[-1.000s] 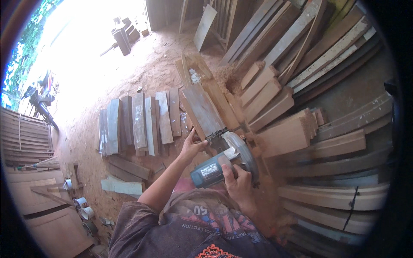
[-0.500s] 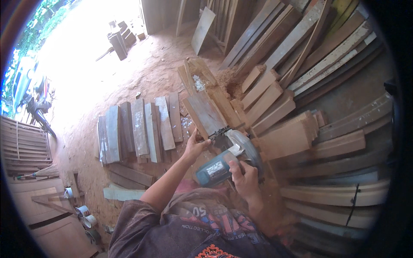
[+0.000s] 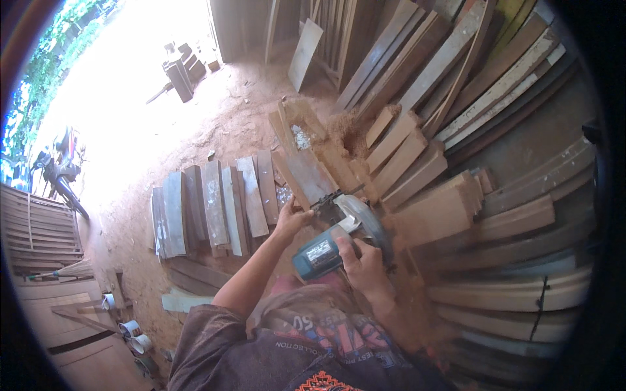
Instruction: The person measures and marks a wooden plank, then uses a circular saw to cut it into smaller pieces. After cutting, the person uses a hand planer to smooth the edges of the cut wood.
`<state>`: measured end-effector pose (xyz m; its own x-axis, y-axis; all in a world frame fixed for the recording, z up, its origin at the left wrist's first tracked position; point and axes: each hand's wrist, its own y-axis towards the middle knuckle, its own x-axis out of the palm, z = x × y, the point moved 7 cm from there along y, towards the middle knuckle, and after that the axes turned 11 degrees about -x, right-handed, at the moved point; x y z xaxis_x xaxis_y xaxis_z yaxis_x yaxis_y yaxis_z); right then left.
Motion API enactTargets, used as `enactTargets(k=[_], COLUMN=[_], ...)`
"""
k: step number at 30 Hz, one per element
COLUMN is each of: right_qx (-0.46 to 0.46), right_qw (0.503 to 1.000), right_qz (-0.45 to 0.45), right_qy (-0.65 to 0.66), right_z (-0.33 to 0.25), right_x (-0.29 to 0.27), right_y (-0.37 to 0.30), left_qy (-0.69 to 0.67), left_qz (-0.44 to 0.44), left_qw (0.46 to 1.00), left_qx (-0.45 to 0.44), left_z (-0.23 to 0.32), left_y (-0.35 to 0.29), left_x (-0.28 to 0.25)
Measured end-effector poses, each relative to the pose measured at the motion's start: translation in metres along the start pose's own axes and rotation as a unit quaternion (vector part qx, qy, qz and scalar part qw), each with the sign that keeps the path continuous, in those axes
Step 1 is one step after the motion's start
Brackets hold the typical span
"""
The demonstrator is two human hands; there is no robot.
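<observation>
My right hand is wrapped around the handle of a teal circular saw with a silver blade guard. The saw's base rests across the near end of a short wooden board, greyish on top with a brown side. Beside the base, my left hand grips the board's left edge, thumb on top and fingers along the side. The blade is hidden by the guard. Under the board lies a rough wooden block, dusted with sawdust.
A row of short planks lies left of the board. Cut pieces and long timbers are stacked close on the right. A sawdust heap sits beyond the saw. Cups and a motorbike are at the left.
The view has shifted slightly, so the surroundings sit a little lower. The saw and board appear slightly farther left; both hands keep their grips.
</observation>
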<state>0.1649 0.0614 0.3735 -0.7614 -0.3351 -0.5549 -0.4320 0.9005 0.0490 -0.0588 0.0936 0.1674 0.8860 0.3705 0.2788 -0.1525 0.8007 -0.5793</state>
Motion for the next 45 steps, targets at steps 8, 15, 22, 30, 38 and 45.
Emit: enactTargets(k=[8, 15, 22, 30, 38, 45], right_qx=[-0.045, -0.059, -0.064, -0.021, -0.017, -0.025], right_qw=[0.999, 0.998, 0.997, 1.0, 1.0, 1.0], right_qz=[0.007, 0.02, 0.025, -0.001, -0.001, 0.006], right_qy=[-0.01, -0.001, -0.024, -0.019, -0.003, -0.009], right_z=[-0.003, -0.004, -0.015, -0.03, -0.03, -0.034], right_x=[0.009, 0.02, 0.023, 0.025, 0.033, 0.039], right_y=[0.025, 0.039, 0.053, 0.069, 0.084, 0.097], left_qy=[-0.025, -0.024, -0.048, -0.062, -0.042, -0.044], left_qz=[-0.015, -0.019, -0.031, -0.009, -0.006, -0.006], left_qw=[0.998, 0.998, 0.998, 0.998, 0.999, 0.998], left_qx=[-0.058, -0.06, -0.025, -0.023, -0.032, -0.032], left_z=[0.013, 0.026, 0.037, 0.047, 0.062, 0.075], left_y=[0.002, 0.004, 0.011, 0.024, 0.03, 0.037], left_x=[-0.007, -0.011, -0.017, -0.029, -0.037, -0.042])
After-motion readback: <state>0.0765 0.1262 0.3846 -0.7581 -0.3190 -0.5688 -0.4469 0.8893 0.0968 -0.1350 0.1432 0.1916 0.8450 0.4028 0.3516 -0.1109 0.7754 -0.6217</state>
